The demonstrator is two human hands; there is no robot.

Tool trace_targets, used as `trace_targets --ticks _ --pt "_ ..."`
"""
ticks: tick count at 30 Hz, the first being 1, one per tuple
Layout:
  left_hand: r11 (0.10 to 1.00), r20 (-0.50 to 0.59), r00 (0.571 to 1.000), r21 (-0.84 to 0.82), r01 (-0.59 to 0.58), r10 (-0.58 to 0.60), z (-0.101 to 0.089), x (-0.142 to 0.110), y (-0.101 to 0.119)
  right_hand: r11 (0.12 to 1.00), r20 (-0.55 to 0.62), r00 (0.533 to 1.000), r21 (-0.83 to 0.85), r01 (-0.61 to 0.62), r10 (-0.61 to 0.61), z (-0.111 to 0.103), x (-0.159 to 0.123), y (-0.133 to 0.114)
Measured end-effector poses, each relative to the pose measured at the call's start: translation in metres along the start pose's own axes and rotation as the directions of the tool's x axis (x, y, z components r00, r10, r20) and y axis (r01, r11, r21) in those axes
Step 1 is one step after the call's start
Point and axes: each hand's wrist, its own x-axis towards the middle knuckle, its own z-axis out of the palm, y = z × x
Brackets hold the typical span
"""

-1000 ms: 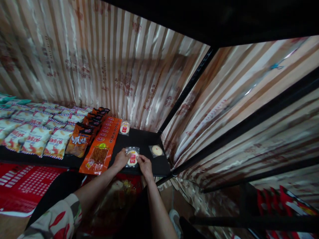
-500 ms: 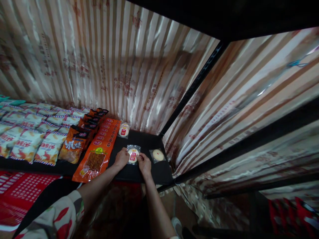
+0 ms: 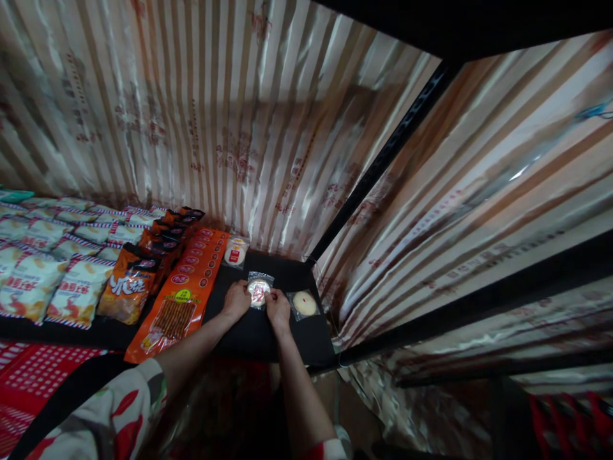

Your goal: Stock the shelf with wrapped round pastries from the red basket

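Note:
A round pastry in a clear wrapper (image 3: 258, 291), with a red and white label, is pinched between my two hands just over the black shelf (image 3: 239, 335). My left hand (image 3: 236, 301) grips its left edge, and my right hand (image 3: 278, 308) its right edge. To the right on the shelf lies a second wrapped pastry (image 3: 305, 303) with a small red mark. Behind my left hand, near the curtain, rests another wrapped pastry (image 3: 235, 252) with a red label. A long orange snack packet (image 3: 179, 294) lies left of my left hand.
Orange and black snack bags (image 3: 125, 287) and rows of pale snack bags (image 3: 79, 291) fill the shelf's left part. A striped plastic curtain (image 3: 191, 115) hangs behind, with a black metal post (image 3: 378, 172) at the corner. A red basket (image 3: 43, 377) stands below left.
Both hands have shifted the held pastry slightly away from me, toward the back of the shelf, and its wrapper now catches more glare. The camera view has tilted slightly.

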Motion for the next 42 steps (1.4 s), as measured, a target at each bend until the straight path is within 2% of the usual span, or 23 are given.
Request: trace_targets --ticks 7,13,19,28,36,42 --pt "1.000 -0.002 1.000 0.023 -0.018 0.018 0.002 0.009 0.007 0.998 0.018 0.998 -0.039 -0.052 0.052 0.002 0.019 -0.005" --pt "0.992 -0.016 0.998 0.110 -0.062 0.064 0.001 0.015 0.012 0.996 0.002 0.998 -0.062 -0.066 0.066 0.003 0.031 -0.011" --pt "0.998 -0.009 0.998 0.017 -0.065 0.065 0.010 0.029 0.014 0.995 -0.014 0.998 -0.068 -0.070 0.069 0.005 0.047 -0.013" --pt "0.982 -0.031 0.984 -0.055 -0.179 0.178 0.022 0.043 0.017 0.994 -0.063 0.996 -0.089 -0.066 0.061 0.013 0.074 -0.012" --pt "0.969 0.025 0.971 -0.077 -0.236 0.238 0.023 0.051 0.021 0.992 -0.119 0.992 -0.111 -0.058 0.045 0.022 0.092 -0.011" --pt "0.975 0.073 0.973 -0.041 -0.216 0.219 0.025 0.059 0.025 0.991 -0.115 0.992 -0.114 -0.063 0.050 0.027 0.104 -0.015"
